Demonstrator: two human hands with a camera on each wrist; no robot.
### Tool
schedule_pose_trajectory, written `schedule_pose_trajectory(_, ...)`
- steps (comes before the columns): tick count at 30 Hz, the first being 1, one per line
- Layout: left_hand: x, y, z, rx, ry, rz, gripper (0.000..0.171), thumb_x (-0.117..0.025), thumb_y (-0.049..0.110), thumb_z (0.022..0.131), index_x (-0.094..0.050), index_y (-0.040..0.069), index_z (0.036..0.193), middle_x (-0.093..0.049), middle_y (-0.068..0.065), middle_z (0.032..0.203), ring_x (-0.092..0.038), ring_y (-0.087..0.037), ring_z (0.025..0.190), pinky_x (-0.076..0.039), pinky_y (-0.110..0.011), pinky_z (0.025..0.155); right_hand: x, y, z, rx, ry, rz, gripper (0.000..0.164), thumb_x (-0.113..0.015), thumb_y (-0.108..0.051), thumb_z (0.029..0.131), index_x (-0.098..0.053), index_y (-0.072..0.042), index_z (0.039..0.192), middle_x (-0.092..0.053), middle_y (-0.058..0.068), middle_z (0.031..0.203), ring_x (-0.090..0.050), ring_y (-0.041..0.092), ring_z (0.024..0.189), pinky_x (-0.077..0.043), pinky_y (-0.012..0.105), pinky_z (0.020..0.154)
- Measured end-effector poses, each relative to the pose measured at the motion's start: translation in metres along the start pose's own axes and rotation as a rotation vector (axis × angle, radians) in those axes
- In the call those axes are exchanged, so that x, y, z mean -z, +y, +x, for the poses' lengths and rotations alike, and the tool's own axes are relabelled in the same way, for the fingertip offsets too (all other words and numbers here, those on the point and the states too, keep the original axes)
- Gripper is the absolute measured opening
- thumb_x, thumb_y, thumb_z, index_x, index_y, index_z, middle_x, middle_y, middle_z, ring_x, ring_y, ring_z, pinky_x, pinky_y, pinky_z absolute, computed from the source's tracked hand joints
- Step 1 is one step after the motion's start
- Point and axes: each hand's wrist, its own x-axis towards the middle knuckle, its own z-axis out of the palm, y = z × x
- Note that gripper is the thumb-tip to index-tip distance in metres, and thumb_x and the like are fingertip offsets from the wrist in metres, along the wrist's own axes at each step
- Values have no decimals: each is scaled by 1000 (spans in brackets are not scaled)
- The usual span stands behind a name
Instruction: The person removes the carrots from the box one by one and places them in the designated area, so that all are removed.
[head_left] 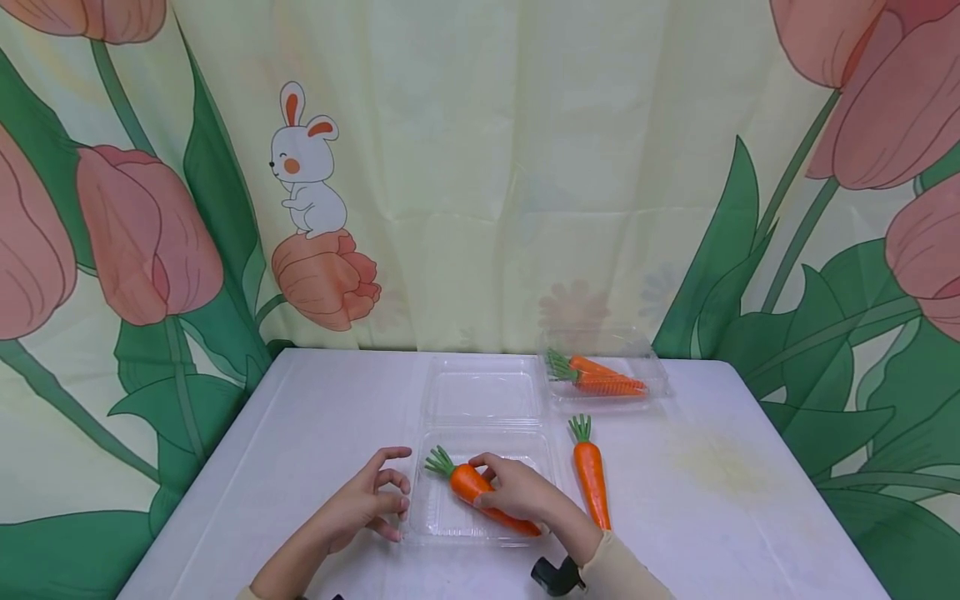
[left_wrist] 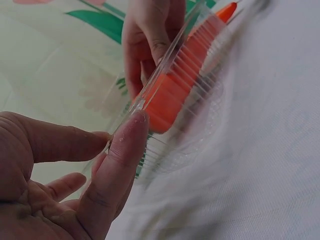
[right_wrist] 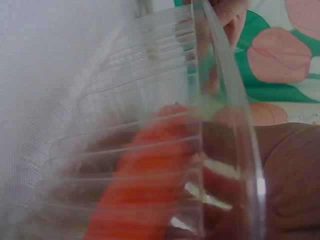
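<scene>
A clear plastic clamshell box [head_left: 442,523] lies with its lid [head_left: 483,396] folded back toward the wall. My right hand [head_left: 519,492] grips an orange toy carrot [head_left: 467,482] from above, over the box's base. The carrot lies slantwise, its green top toward the left and its tip toward the near right. At the left side of the box, my left hand [head_left: 367,500] pinches the rim between thumb and finger, which the left wrist view shows closely. Through the ribbed wall, the right wrist view shows the carrot [right_wrist: 145,175], blurred.
A second carrot [head_left: 591,483] lies on the white table right of the box, partly behind my right forearm. Farther back, another clear box [head_left: 660,379] contains carrots. A black device [head_left: 555,575] sits by my right wrist. A tulip-printed curtain [head_left: 465,167] hangs behind the table.
</scene>
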Motion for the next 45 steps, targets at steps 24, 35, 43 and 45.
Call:
schedule_pose_trajectory(24, -2, 0, 2, 13, 13, 20, 79, -67, 0, 91, -24, 11, 156, -55, -12, 106, -65, -22, 78, -63, -37, 63, 22, 0, 0, 15, -19, 274, 63, -73, -15, 94, -50, -25, 152, -62, 13, 125, -63, 23, 90, -59, 35, 71)
schedule_pose_trajectory(35, -2, 0, 1, -5, 7, 18, 79, -66, -1, 91, -24, 10, 157, -54, -12, 107, -65, -22, 78, -63, -38, 61, 30, 1, -2, 7, 43, 439, 63, -72, -17, 96, -45, -20, 152, -58, 17, 124, -66, 24, 93, -63, 42, 76)
schedule_pose_trajectory(43, -2, 0, 0, -26, -10, 15, 78, -66, 0, 92, -24, 9, 157, -52, -10, 106, -64, -21, 79, -62, -37, 60, 34, 3, -2, -32, 120, 520, 65, -75, -20, 93, -43, -18, 150, -57, 19, 122, -69, 25, 89, -64, 41, 73)
schedule_pose_trajectory(45, -2, 0, -1, -27, -10, 16, 78, -65, 0, 92, -24, 10, 157, -52, -10, 106, -64, -21, 78, -62, -37, 60, 36, 3, -3, -40, 133, 526, 66, -76, -21, 93, -43, -17, 149, -57, 19, 121, -69, 25, 88, -64, 41, 72)
